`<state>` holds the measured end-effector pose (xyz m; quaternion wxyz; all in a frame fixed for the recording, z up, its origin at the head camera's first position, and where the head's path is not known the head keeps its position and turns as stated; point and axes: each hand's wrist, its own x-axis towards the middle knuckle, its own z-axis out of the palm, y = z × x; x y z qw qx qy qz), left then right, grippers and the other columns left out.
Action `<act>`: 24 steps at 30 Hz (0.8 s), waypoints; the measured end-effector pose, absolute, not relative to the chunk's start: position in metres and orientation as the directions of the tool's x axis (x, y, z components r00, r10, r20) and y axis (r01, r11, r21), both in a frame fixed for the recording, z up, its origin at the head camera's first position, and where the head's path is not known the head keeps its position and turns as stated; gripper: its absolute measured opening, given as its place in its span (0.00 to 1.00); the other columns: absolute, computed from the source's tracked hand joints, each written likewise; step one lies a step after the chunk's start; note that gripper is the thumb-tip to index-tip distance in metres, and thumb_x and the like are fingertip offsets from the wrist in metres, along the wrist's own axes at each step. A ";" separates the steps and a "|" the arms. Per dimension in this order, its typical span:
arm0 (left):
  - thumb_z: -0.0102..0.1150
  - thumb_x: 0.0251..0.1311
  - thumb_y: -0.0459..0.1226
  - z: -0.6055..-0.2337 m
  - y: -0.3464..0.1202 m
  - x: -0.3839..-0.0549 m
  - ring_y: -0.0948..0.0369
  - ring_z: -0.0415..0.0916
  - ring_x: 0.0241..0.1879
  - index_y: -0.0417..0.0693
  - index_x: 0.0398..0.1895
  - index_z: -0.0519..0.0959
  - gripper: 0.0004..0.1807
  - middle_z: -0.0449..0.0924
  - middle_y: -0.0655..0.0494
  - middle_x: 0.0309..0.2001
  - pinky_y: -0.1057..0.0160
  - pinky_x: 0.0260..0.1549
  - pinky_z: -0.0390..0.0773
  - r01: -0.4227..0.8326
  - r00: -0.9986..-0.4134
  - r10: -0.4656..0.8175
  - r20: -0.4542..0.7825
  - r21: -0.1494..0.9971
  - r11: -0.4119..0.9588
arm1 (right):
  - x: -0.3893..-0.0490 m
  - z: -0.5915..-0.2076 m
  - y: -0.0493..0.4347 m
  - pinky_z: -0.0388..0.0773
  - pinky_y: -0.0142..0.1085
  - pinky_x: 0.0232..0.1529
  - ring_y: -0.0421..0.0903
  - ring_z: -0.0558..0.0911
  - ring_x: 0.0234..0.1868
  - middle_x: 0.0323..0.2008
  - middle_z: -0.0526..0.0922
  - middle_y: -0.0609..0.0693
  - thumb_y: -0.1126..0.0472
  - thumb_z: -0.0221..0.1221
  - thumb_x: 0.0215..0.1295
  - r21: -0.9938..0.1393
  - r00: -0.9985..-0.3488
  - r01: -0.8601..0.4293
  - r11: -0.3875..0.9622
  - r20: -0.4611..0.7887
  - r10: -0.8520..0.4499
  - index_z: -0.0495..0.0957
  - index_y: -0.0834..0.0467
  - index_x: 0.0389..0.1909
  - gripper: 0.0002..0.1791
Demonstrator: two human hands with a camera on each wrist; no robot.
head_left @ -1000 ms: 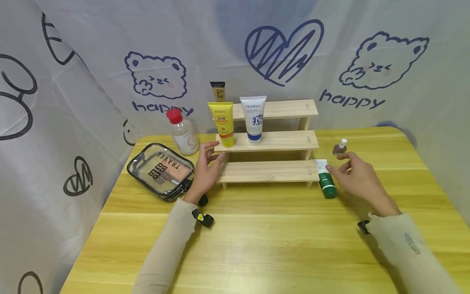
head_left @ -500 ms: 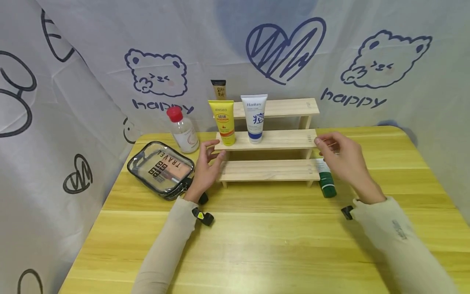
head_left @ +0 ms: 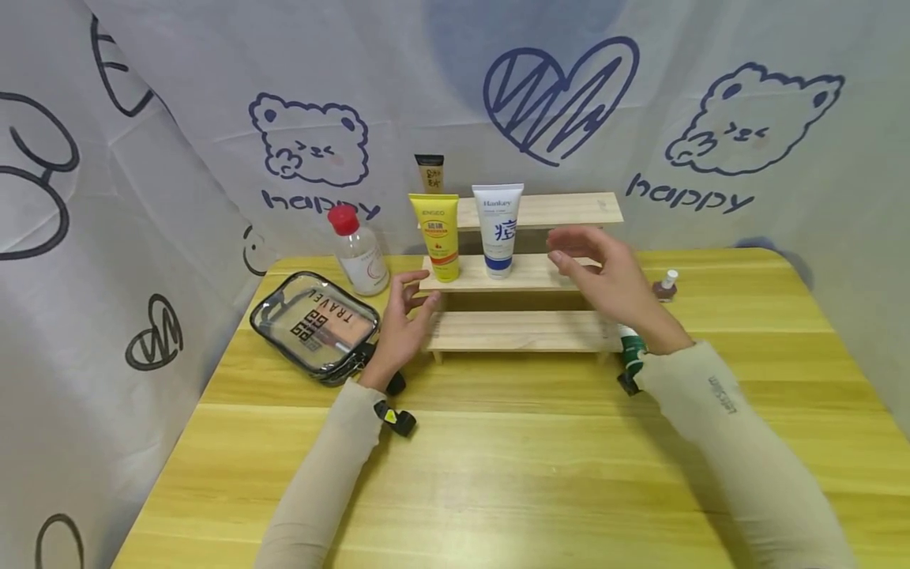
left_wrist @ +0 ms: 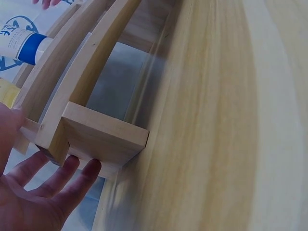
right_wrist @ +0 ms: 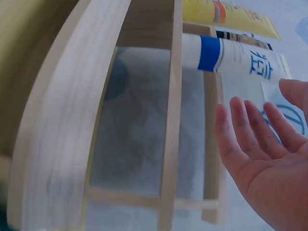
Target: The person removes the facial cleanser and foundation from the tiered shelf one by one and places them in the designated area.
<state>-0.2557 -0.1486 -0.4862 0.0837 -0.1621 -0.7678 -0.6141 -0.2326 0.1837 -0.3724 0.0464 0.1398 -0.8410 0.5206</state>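
Note:
A three-tier wooden shelf rack (head_left: 509,330) stands on the table. My left hand (head_left: 402,332) is at its left end; in the left wrist view the loosely bent fingers (left_wrist: 65,187) rest against the end of the rack. My right hand (head_left: 611,276), fingers spread and holding nothing, hovers over the right part of the middle tier. A white tube with a blue band (head_left: 499,229), printed Hankey, stands upright on that tier, just left of the right fingertips and apart from them. Beside it stands a yellow tube (head_left: 438,237). Behind that, a black-capped gold tube (head_left: 430,175) is partly hidden.
Left of the rack are a red-capped clear bottle (head_left: 362,257) and a transparent travel pouch (head_left: 316,325). To the right, a green and white tube (head_left: 631,348) lies partly behind my right wrist, and a small nail polish bottle (head_left: 665,288) stands behind my forearm.
My right hand has moved left, from beside the green tube past the rack's right end to near the white tube. The left hand has stayed at the rack's left end.

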 end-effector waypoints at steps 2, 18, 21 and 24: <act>0.58 0.82 0.32 -0.486 -0.148 -0.256 0.36 0.76 0.72 0.41 0.74 0.64 0.24 0.70 0.41 0.79 0.39 0.74 0.76 0.350 -0.934 0.148 0.326 0.916 0.194 | -0.237 -0.372 0.178 0.83 0.21 0.55 0.53 0.84 0.67 0.69 0.83 0.56 0.54 0.61 0.84 -0.875 -0.956 -0.282 0.395 0.219 -0.197 0.77 0.55 0.74 0.23; 0.57 0.82 0.33 -0.485 -0.149 -0.257 0.36 0.76 0.72 0.40 0.74 0.64 0.24 0.70 0.41 0.78 0.39 0.75 0.76 0.353 -0.934 0.140 0.330 0.915 0.196 | -0.260 -0.385 0.135 0.80 0.55 0.74 0.57 0.78 0.74 0.74 0.78 0.59 0.59 0.63 0.82 -0.893 -0.941 -0.331 0.306 0.286 -0.182 0.70 0.58 0.80 0.30; 0.58 0.82 0.33 -0.485 -0.149 -0.256 0.35 0.76 0.72 0.40 0.74 0.64 0.24 0.71 0.41 0.78 0.39 0.74 0.76 0.351 -0.934 0.140 0.328 0.917 0.193 | -0.263 -0.385 0.128 0.78 0.54 0.76 0.57 0.77 0.75 0.75 0.77 0.60 0.60 0.63 0.81 -0.903 -0.943 -0.323 0.284 0.281 -0.179 0.69 0.59 0.80 0.31; 0.58 0.82 0.33 -0.486 -0.149 -0.256 0.34 0.76 0.71 0.40 0.74 0.64 0.24 0.71 0.41 0.78 0.39 0.74 0.76 0.344 -0.937 0.140 0.321 0.918 0.197 | -0.265 -0.385 0.122 0.78 0.54 0.77 0.57 0.76 0.76 0.76 0.76 0.60 0.59 0.64 0.81 -0.911 -0.949 -0.304 0.278 0.263 -0.176 0.68 0.59 0.80 0.31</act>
